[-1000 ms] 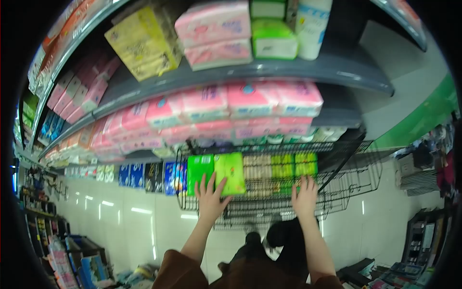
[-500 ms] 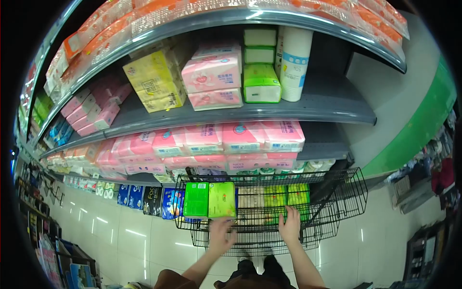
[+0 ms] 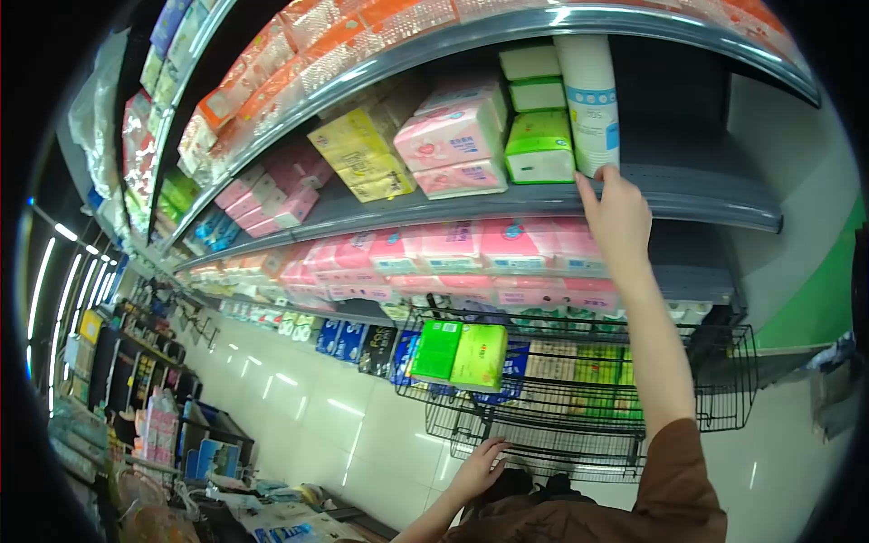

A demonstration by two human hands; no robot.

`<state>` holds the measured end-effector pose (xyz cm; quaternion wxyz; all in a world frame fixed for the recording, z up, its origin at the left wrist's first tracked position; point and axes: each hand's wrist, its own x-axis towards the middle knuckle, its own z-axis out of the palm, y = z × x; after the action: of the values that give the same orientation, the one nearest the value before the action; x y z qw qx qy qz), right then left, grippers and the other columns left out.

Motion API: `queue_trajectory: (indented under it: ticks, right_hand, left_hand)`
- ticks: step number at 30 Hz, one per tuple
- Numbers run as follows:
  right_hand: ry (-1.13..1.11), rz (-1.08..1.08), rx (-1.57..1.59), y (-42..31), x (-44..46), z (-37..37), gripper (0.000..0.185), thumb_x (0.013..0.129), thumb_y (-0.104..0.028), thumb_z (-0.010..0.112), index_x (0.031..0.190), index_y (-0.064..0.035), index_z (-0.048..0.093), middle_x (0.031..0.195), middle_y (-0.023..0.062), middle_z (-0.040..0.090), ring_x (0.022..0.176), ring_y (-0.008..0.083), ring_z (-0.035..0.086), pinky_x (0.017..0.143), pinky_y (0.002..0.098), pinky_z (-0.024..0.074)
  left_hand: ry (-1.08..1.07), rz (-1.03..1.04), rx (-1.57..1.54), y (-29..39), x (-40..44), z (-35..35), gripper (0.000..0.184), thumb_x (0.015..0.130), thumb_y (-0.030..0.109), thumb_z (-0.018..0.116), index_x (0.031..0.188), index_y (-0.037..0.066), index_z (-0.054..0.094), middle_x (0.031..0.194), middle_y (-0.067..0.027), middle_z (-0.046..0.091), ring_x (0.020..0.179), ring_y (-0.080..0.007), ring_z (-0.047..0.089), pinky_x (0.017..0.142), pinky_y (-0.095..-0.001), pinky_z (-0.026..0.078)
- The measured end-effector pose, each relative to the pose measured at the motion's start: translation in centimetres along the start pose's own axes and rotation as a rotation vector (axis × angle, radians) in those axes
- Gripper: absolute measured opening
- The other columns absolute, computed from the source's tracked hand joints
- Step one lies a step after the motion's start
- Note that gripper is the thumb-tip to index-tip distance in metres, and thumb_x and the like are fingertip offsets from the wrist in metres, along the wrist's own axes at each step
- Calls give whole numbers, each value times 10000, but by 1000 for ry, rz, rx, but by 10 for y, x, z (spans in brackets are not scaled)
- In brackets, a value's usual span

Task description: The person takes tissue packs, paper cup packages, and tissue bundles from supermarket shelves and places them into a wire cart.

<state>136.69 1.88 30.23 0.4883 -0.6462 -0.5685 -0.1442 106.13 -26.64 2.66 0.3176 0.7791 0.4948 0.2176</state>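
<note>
My right hand point(image 3: 617, 210) is raised to the middle shelf, its fingers apart at the foot of a tall white sleeve of what look like stacked paper cups point(image 3: 594, 118). Whether the fingertips touch the sleeve, I cannot tell. Just left of that hand stands a green-and-white tissue pack point(image 3: 540, 149), with smaller packs stacked on it. Lower down, my left hand point(image 3: 480, 468) is open and holds nothing, close to the near side of a black wire cart point(image 3: 561, 443). Two green tissue packs, one darker point(image 3: 436, 350) and one lighter point(image 3: 479, 356), sit side by side in the cart.
Pink-and-white tissue packs point(image 3: 453, 145) and yellow packs point(image 3: 364, 154) share the middle shelf point(image 3: 697, 185). A row of pink packs point(image 3: 516, 246) fills the shelf below. Orange packs point(image 3: 407, 11) line the top. Pale tiled floor point(image 3: 308, 407) lies left of the cart.
My right hand has risen from the cart to the middle shelf by the white sleeve. My left hand has drawn back from beside the green packs. The view has turned left.
</note>
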Motion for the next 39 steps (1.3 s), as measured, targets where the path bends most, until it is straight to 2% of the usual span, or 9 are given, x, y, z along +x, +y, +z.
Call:
queue_trajectory:
  ticks: [7, 13, 18, 21, 25, 27, 32, 36, 39]
  right_hand:
    - [-286, -124, -94, 6, 43, 42, 288, 991, -327, 574, 952, -56, 661, 790, 198, 701, 789, 399, 703, 675, 508, 550]
    - [-65, -304, 244, -2, 40, 35, 211, 1005, -216, 519, 968, -51, 645, 874, 180, 679, 814, 415, 661, 695, 519, 521]
    - [-28, -429, 363, 9, -18, -7, 70, 891, -95, 624, 938, -43, 631, 913, 137, 658, 834, 366, 631, 715, 454, 501]
    - [21, -457, 421, 25, -77, -29, 106, 810, -68, 679, 879, -20, 614, 857, 123, 613, 778, 351, 598, 691, 444, 485]
    - [-113, -480, 625, 44, -190, -61, 160, 688, -17, 730, 774, -13, 595, 771, 96, 536, 724, 309, 583, 618, 430, 470]
    - [-268, -408, 701, 42, -254, -71, 145, 723, -20, 727, 759, -20, 586, 752, 95, 520, 685, 309, 560, 614, 430, 457]
    - [-547, -90, 548, 58, -362, -99, 144, 801, -40, 717, 781, -18, 576, 742, 99, 485, 711, 319, 539, 641, 441, 441]
    - [-605, -23, 460, 64, -365, -107, 117, 819, -47, 710, 836, -16, 599, 927, 131, 585, 863, 333, 592, 737, 444, 483]
    - [-650, -13, 403, 69, -354, -76, 128, 818, -18, 670, 943, -13, 641, 1193, 146, 619, 1027, 371, 614, 878, 457, 513]
  left_hand:
    - [44, -227, -24, -19, -80, 21, 325, 968, 111, 574, 1290, 64, 584, 1314, -167, 577, 1212, -369, 567, 1014, -425, 483]
    - [61, -270, -30, -11, -78, 25, 358, 932, 95, 592, 1289, 70, 587, 1297, -166, 593, 1195, -376, 580, 992, -416, 501]
    - [148, -122, -103, -1, -24, 16, 331, 951, 64, 582, 1282, 48, 589, 1282, -145, 607, 1183, -334, 603, 982, -423, 505]
    - [168, -373, -464, 21, 12, 1, 358, 989, 79, 562, 1346, 67, 545, 1347, -121, 571, 1214, -293, 590, 1001, -433, 500]
    - [206, -166, -1406, 46, 70, -38, 691, 1007, 345, 594, 1559, 169, 217, 1532, -134, 369, 1291, -322, 525, 1014, -513, 498]
    - [129, -196, -1522, 80, 93, -55, 796, 986, 456, 595, 1582, 206, 130, 1546, -125, 350, 1321, -327, 497, 1008, -540, 497]
    - [114, -621, -1179, 77, 83, 6, 641, 996, 227, 591, 1562, 183, 294, 1454, -45, 449, 1234, -160, 488, 906, -353, 494]
    - [197, -517, -1191, 75, 80, 20, 656, 993, 180, 597, 1561, 103, 275, 1464, -76, 438, 1298, -191, 458, 1072, -333, 396]
    - [331, -357, -817, 64, 96, 13, 632, 996, 163, 596, 1539, 46, 296, 1463, -118, 434, 1345, -239, 426, 1131, -374, 340]
